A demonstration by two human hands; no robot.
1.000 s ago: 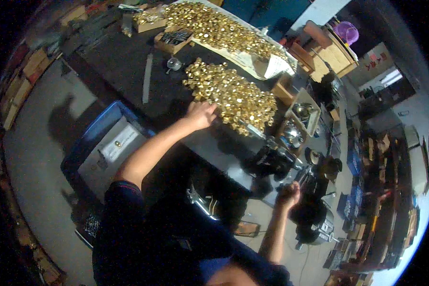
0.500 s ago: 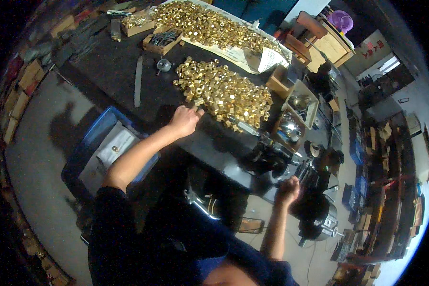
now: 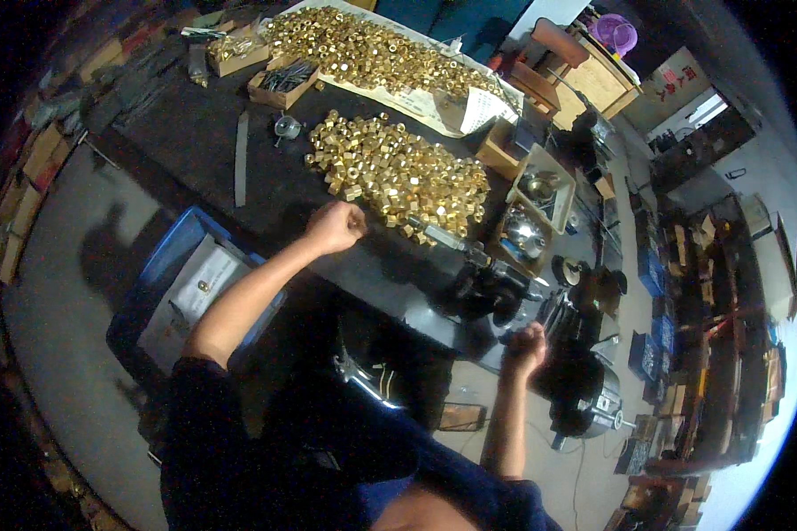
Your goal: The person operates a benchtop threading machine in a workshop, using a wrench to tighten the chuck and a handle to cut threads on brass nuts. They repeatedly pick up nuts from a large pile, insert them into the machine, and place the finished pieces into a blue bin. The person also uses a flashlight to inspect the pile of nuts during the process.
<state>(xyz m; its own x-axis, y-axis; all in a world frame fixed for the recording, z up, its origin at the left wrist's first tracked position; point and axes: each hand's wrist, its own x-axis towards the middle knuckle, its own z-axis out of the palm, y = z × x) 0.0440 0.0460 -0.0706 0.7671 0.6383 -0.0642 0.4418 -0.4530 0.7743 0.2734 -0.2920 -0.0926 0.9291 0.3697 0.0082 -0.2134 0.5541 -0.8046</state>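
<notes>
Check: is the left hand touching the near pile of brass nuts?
Apart. The head view shows the closed left hand over dark bench, with a strip of bare benchtop between it and the brass nuts.

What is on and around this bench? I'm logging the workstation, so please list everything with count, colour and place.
near pile of brass nuts: one heap, too many to count, gold, middle of the bench
far pile of brass nuts: one heap, gold, on pale paper at the far edge
workbench: one, black
small cardboard boxes: two, brown, far left of the bench
flat metal bar: one, grey, left of the near pile
blue bin: one, on the floor at left
left hand: closed in a fist, just short of the near pile
right hand: closed, raised by a dark machine; contents cannot be told
</notes>
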